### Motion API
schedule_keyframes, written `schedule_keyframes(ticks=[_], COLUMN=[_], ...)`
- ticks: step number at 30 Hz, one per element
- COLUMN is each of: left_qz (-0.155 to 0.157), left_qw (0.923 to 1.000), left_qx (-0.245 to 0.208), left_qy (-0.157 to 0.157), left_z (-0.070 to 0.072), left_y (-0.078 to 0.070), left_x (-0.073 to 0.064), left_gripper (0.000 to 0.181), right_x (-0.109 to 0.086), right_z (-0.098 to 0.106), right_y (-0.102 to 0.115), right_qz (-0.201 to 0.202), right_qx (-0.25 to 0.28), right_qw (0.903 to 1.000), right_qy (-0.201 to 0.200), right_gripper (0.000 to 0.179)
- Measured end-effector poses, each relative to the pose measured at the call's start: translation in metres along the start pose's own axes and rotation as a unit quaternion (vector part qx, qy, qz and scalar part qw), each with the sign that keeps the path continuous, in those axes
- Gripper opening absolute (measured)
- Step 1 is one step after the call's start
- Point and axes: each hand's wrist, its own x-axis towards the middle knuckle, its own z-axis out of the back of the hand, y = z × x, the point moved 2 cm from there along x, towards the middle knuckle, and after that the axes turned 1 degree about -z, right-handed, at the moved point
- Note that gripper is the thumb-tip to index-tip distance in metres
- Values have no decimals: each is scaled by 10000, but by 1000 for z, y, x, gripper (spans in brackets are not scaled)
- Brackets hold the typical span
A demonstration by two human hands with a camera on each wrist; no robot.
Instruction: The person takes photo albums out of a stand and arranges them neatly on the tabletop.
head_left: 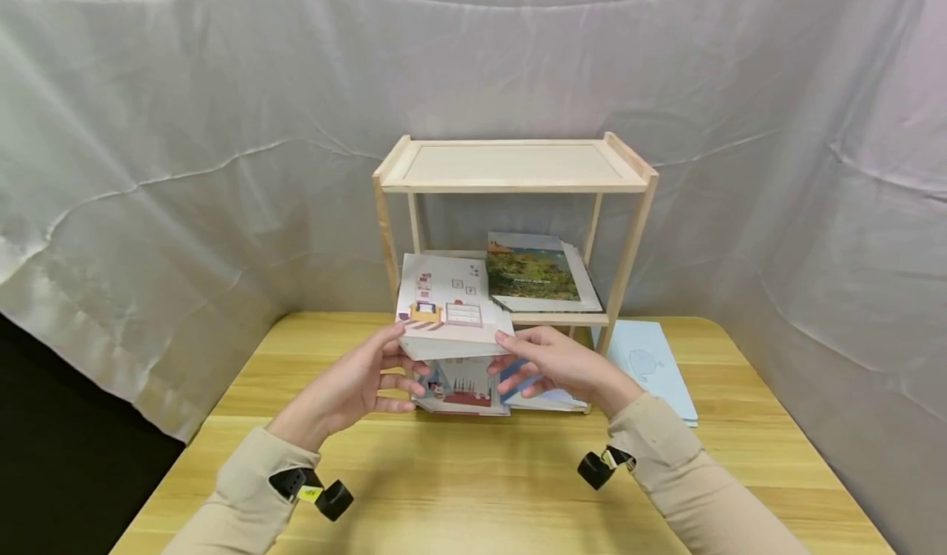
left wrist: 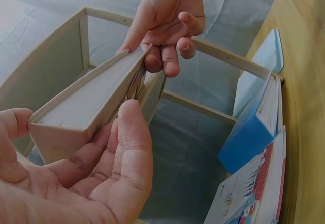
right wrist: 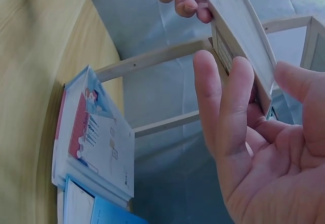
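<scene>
A thick white photo album [head_left: 453,292] with a drawn room on its cover lies tilted at the left of the shelf's middle board. My left hand [head_left: 362,381] grips its near left corner, thumb on top and fingers beneath. At the near right corner, my right hand [head_left: 558,364] pinches the same album, its lower fingers spread. From the left wrist view, the album's pale spine and page block [left wrist: 81,94] show between both hands. Right beside it on that board lies another photo album [head_left: 534,274] with a garden picture.
The wooden shelf [head_left: 518,187] stands at the back of the wooden table [head_left: 473,489]. Its bottom level holds a white album [head_left: 469,399] with a red strip and a blue album [head_left: 543,397]. A light blue book [head_left: 654,366] with a whale drawing lies right of the shelf. Grey curtains hang behind.
</scene>
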Motion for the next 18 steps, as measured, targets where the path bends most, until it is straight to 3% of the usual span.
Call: schedule_keyframes(ticks=[18], left_qz=[-64], left_qw=[9996], left_qx=[-71], left_qy=[281], left_z=[-4], left_y=[10], left_x=[-18], left_gripper=[57], right_x=[-20], right_z=[-11], right_y=[-3], right_qz=[99], right_qx=[-200], right_qw=[9997], right_qy=[51], right_gripper=[57])
